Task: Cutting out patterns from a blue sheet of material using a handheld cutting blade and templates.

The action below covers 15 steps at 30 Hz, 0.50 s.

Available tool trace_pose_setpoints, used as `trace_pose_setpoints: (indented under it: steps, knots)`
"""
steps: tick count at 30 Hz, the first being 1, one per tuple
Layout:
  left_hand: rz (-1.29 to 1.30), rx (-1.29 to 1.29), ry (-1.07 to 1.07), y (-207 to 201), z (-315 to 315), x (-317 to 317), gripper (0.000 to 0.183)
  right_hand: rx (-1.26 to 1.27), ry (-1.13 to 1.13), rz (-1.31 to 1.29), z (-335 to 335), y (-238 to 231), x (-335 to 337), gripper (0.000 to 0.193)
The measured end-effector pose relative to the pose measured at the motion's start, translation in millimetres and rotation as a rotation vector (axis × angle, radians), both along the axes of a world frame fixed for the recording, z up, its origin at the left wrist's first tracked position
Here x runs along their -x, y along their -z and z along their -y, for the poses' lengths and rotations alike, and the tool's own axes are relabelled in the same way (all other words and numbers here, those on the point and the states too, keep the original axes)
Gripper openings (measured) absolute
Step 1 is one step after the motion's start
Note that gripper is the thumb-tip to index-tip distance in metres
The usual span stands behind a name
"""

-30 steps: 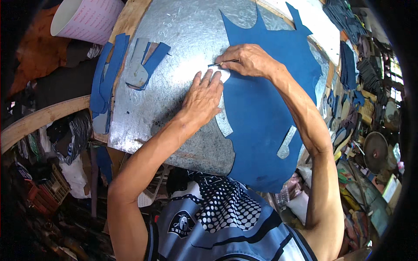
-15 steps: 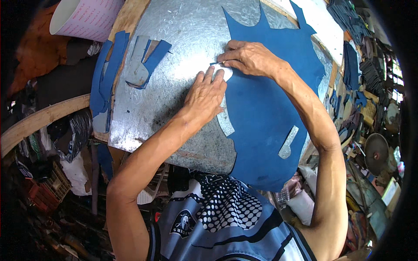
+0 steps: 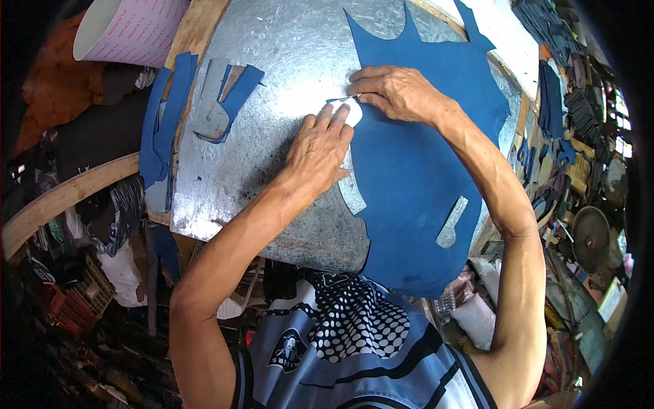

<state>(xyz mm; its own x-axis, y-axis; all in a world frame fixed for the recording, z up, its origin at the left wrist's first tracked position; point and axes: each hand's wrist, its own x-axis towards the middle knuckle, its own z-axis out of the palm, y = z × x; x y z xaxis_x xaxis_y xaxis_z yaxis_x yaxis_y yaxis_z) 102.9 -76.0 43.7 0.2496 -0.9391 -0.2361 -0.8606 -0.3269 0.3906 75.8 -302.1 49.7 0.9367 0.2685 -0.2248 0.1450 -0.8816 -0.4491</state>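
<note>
My left hand (image 3: 317, 148) lies flat, its fingertips pressing a curved pale grey pattern piece (image 3: 351, 189) down along the left edge of a large blue sheet (image 3: 415, 180). The upper, rounded end of the pattern piece shines white beside my fingers. Just beyond it, my right hand (image 3: 400, 94) is closed in a pinch on a thin metal blade, whose tip reaches the top of the pattern piece. Most of the blade is hidden by my fingers. A smaller grey pattern piece (image 3: 451, 223) rests on the blue sheet to the right.
Beneath everything is a scratched metal-topped table (image 3: 272, 129). Cut blue strips (image 3: 167, 126) hang at its left edge, near grey and blue pieces (image 3: 225, 102). A white roll (image 3: 133, 31) stands at the far left. Stacked dark pieces (image 3: 589, 109) and a round metal disc (image 3: 590, 236) are at right.
My right hand has shifted slightly to the right with the blade. The left hand stays pressed on the pattern piece, nearly unmoved.
</note>
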Motion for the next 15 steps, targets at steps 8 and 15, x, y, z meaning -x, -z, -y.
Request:
trace_pose_setpoints:
  steps: [8,15]
  knots:
    - [0.005,0.031,0.002,1.0,-1.6,-1.1,0.071,0.003,0.013,-0.036,9.1,6.3,5.0,0.026]
    - [0.008,0.051,0.001,0.4,-3.3,-0.9,0.071,-0.028,0.014,-0.021,11.7,7.5,6.2,0.026]
